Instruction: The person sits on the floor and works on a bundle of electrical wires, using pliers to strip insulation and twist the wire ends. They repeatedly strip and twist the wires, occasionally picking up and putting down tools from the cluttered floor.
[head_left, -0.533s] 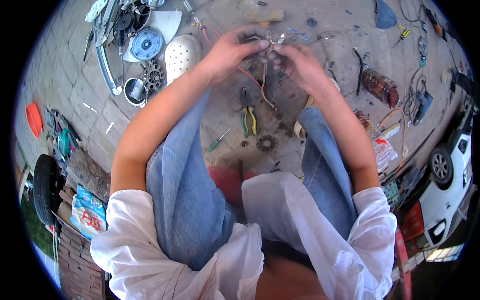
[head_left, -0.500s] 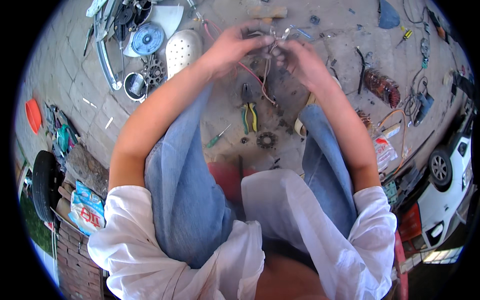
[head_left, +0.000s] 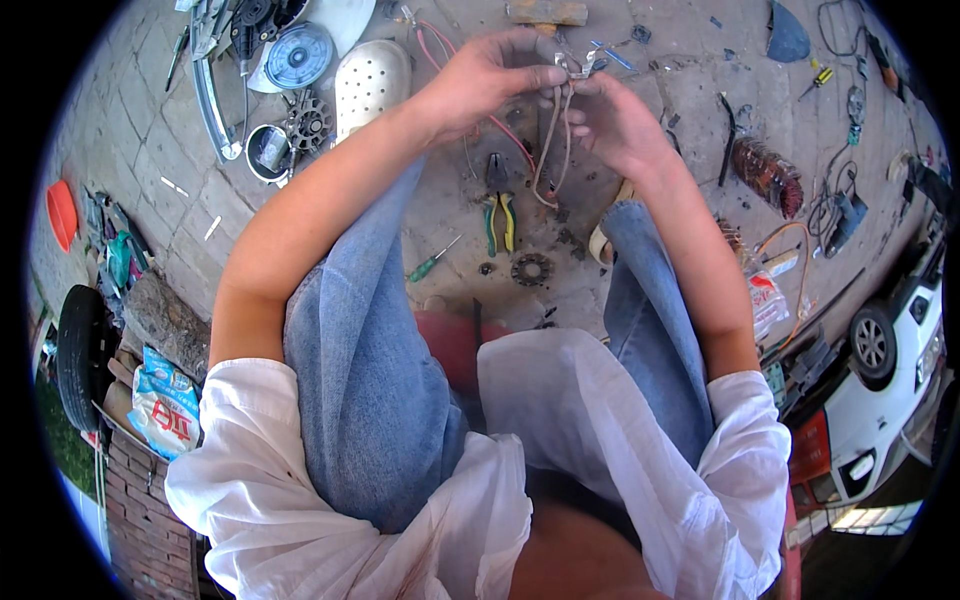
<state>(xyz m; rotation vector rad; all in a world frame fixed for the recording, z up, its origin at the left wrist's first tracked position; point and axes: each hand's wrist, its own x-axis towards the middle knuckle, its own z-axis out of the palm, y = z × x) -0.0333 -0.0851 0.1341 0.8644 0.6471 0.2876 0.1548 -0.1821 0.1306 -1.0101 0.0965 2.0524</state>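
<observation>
Sitting over the paved floor (head_left: 130, 170), the person pinches a small metal connector (head_left: 575, 68) at top centre, left hand (head_left: 490, 75) and right hand (head_left: 610, 120) both closed on it. Its wires (head_left: 550, 150) hang straight down. Lower left lies a blue-and-white bag (head_left: 165, 405); right of centre, a red-and-white packet (head_left: 765, 300).

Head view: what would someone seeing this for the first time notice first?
Top centre, the left hand and right hand meet over a small metal part with looped wires hanging from it. Below them, between the jeans-clad knees, green-and-yellow-handled pliers, a green screwdriver and a small gear lie on the paved ground. At upper left sit a round gauge and a white perforated clog.
</observation>
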